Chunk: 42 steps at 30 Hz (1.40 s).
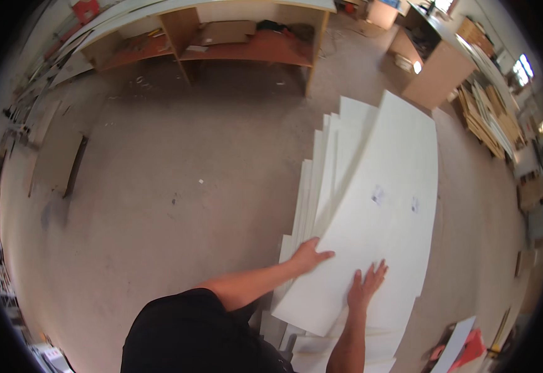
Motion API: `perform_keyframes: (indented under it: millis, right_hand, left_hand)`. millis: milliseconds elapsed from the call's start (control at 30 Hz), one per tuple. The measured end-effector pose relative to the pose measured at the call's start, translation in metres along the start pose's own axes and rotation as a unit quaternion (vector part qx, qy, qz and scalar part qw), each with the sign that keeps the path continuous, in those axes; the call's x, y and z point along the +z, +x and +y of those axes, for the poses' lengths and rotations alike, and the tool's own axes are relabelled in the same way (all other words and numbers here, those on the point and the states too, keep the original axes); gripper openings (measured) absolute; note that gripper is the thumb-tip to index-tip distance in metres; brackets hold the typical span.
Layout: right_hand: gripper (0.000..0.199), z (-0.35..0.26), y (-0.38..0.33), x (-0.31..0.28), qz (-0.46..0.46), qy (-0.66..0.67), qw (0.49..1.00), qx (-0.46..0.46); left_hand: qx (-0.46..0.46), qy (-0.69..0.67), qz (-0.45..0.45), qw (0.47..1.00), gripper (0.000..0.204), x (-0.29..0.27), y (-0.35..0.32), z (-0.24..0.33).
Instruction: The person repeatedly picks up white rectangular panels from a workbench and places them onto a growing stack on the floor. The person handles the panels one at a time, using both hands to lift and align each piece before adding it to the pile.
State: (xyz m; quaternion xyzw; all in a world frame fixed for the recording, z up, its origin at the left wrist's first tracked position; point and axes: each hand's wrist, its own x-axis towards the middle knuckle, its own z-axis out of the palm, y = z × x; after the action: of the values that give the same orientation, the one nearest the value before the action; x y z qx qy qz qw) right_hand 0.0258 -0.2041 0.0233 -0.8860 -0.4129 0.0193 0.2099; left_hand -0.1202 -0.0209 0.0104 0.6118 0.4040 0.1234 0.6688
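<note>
A long white panel [352, 242] lies slanted on top of a stack of white panels [324, 168] to my right. My left hand [309, 256] is at the panel's left edge, thumb over the top face and the other fingers closed round the edge, partly hidden. Farther right, my right hand [366, 287] rests over the white surface with fingers spread. A small label [378, 195] and a second label [415, 204] show on the white faces. The stack's left edges are staggered.
A wooden workbench with shelves [246, 53] stands at the far side. Beyond the stack are a wooden cabinet [436, 74] and leaning boards [486, 115]. A brown board [58, 158] is at the left. A red object [470, 349] sits near right beside a pale strip.
</note>
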Motion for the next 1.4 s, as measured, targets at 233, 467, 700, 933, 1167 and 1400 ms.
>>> perform_keyframes:
  millis: [233, 467, 700, 933, 1167, 1400]
  right_hand:
    - [0.057, -0.059, -0.014, 0.012, -0.048, -0.001, 0.999, -0.014]
    - [0.060, -0.070, -0.016, -0.007, -0.073, -0.064, 0.995, 0.020]
    - [0.056, 0.017, -0.017, -0.031, -0.028, -0.112, 0.975, 0.187]
    - [0.054, 0.078, -0.063, -0.043, 0.032, -0.139, 0.940, 0.309]
    - [0.055, 0.118, -0.056, -0.053, 0.030, -0.151, 0.939, 0.308]
    - [0.054, 0.143, -0.025, -0.061, 0.079, -0.121, 0.920, 0.366]
  left_hand:
    - [-0.012, -0.044, 0.076, 0.996, 0.040, -0.051, -0.058, -0.038]
    - [0.018, -0.120, 0.055, 0.991, 0.040, -0.061, -0.045, -0.051]
    - [-0.005, 0.066, 0.017, 0.998, 0.048, -0.021, -0.039, -0.065]
    - [0.037, 0.192, 0.043, 0.980, 0.058, -0.012, -0.034, -0.068]
    - [0.035, 0.187, -0.005, 0.982, 0.058, -0.019, -0.037, -0.051]
    - [0.276, 0.452, 0.098, 0.843, 0.047, -0.049, -0.038, -0.010]
